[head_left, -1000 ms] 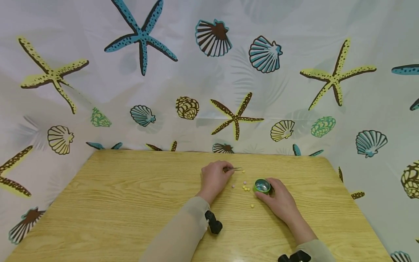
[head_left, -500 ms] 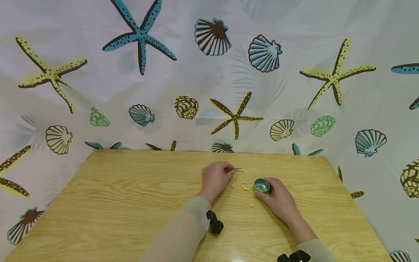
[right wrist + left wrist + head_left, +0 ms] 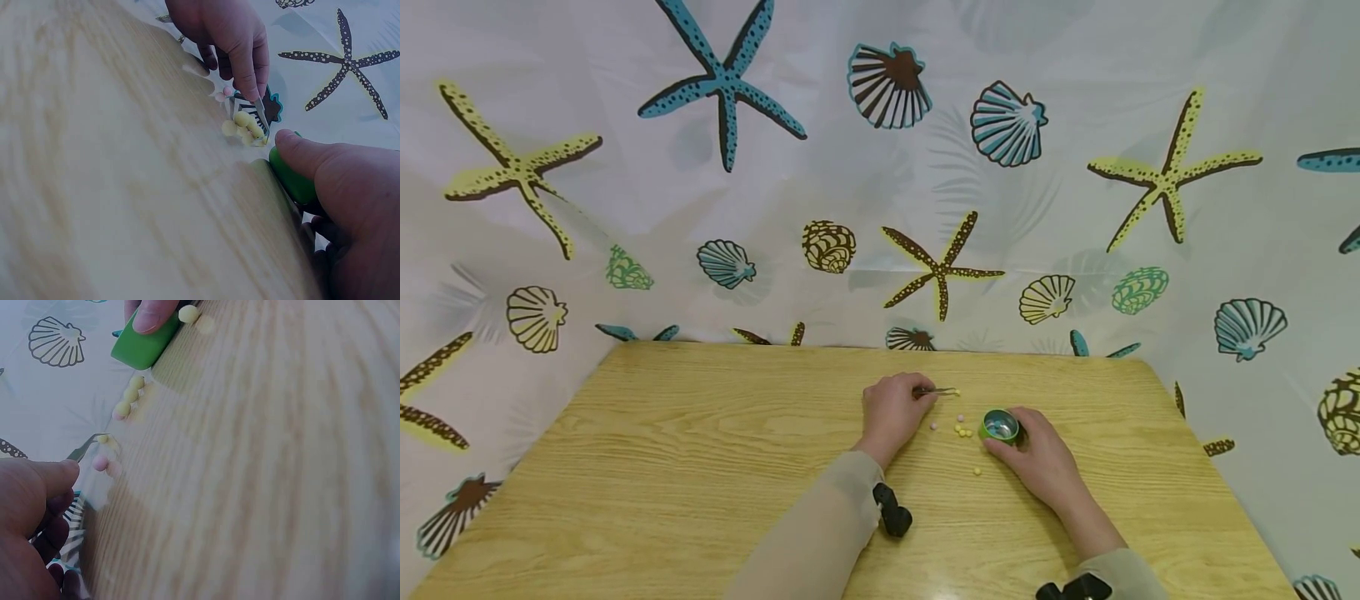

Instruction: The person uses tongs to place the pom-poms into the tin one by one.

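In the head view, my left hand (image 3: pixel 891 412) pinches a pair of metal tweezers (image 3: pixel 936 391) near the far side of the table. The tweezer tips are right at a small yellow ball (image 3: pixel 103 439), with a pink ball (image 3: pixel 100 462) close by in the left wrist view. My right hand (image 3: pixel 1039 462) grips a small green cup (image 3: pixel 1000 426), round with a shiny inside, thumb and fingers on either side of it. Between the hands lie a few yellow balls (image 3: pixel 962 431) in a cluster and another pink ball (image 3: pixel 960 417).
One yellow ball (image 3: pixel 977 472) lies apart, nearer the body. The wooden table (image 3: pixel 700 467) ends at the back against a hanging cloth (image 3: pixel 775 275) printed with starfish and shells. A black wrist device (image 3: pixel 892 510) sits on the left sleeve.
The tweezers in my left hand have shifted slightly right and toward me, bringing their tips to the yellow ball. The right hand and the green cup have stayed put.
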`<move>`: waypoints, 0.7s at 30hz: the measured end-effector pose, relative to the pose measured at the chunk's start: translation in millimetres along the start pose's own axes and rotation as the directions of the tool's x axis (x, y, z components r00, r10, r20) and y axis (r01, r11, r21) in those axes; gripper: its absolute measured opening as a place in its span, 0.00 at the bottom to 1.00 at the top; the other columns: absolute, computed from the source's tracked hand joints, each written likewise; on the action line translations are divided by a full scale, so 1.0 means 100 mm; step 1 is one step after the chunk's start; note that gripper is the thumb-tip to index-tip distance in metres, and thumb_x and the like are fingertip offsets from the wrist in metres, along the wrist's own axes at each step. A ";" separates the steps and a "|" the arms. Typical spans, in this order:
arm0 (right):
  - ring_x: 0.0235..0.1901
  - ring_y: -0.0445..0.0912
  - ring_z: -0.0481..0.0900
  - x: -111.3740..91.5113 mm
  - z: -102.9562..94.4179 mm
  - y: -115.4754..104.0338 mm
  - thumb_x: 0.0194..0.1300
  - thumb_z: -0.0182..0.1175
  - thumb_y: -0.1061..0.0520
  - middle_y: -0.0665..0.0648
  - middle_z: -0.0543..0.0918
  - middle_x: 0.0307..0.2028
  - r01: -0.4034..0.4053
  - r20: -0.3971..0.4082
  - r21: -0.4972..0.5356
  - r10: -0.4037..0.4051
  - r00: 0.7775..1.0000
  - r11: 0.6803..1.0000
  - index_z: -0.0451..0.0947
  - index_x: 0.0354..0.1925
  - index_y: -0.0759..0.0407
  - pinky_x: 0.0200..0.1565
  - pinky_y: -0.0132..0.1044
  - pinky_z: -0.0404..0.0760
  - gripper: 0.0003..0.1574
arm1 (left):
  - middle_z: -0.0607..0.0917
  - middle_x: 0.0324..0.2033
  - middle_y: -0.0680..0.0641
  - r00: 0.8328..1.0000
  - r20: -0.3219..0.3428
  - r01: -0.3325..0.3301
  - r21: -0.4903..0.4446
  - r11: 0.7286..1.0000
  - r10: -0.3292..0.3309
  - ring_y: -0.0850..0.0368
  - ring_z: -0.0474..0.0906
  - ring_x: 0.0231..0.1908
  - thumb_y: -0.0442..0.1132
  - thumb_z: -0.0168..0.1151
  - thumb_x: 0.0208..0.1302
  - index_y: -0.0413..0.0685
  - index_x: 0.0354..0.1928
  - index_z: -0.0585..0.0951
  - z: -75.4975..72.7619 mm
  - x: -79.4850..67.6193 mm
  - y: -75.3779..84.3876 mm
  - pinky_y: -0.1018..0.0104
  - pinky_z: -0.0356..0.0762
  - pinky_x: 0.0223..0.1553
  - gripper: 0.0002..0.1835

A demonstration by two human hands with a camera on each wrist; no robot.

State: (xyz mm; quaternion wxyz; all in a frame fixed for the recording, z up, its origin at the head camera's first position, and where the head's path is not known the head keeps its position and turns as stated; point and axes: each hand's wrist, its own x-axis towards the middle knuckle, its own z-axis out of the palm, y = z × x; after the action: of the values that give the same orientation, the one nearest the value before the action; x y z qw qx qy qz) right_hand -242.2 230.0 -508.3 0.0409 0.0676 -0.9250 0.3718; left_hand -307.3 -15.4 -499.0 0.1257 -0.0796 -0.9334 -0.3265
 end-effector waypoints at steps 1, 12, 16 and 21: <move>0.73 0.66 0.73 0.00 0.00 0.00 0.75 0.74 0.43 0.70 0.76 0.72 0.002 -0.001 0.001 -0.002 1.000 1.000 0.76 0.72 0.64 0.72 0.65 0.70 0.40 | 0.94 0.41 0.55 1.000 -0.002 0.000 0.000 1.000 0.000 0.47 0.87 0.49 0.46 0.76 0.75 0.59 0.47 0.94 0.00 0.00 0.00 0.37 0.72 0.61 0.05; 0.73 0.66 0.73 -0.01 0.01 -0.02 0.75 0.74 0.43 0.70 0.76 0.72 0.005 0.002 0.001 -0.005 1.000 1.000 0.76 0.72 0.65 0.72 0.65 0.70 0.40 | 0.94 0.44 0.55 1.000 -0.013 0.009 -0.018 1.000 -0.009 0.47 0.87 0.51 0.46 0.74 0.76 0.60 0.48 0.94 -0.03 -0.02 -0.02 0.36 0.72 0.64 0.05; 0.73 0.66 0.73 -0.02 0.00 -0.02 0.75 0.74 0.42 0.70 0.76 0.72 0.004 0.001 0.004 -0.004 1.000 1.000 0.76 0.72 0.64 0.72 0.65 0.70 0.40 | 0.93 0.46 0.55 1.000 -0.019 0.000 -0.045 0.999 -0.001 0.48 0.87 0.51 0.47 0.74 0.76 0.61 0.49 0.94 -0.06 -0.04 0.00 0.36 0.71 0.65 0.06; 0.73 0.66 0.73 -0.02 0.00 -0.02 0.75 0.74 0.42 0.70 0.76 0.72 0.004 0.001 0.004 -0.004 1.000 1.000 0.76 0.72 0.64 0.72 0.65 0.70 0.40 | 0.93 0.46 0.55 0.999 -0.030 -0.028 -0.079 0.996 0.026 0.48 0.87 0.50 0.45 0.74 0.76 0.60 0.49 0.94 -0.13 -0.06 0.05 0.36 0.70 0.65 0.06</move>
State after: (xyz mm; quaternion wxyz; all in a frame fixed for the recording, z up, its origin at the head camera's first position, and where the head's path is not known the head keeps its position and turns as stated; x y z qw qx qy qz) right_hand -240.4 228.7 -507.2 0.0413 0.0698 -0.9240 0.3736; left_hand -297.8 -20.6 -488.2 0.1403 -0.0926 -0.9166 -0.3627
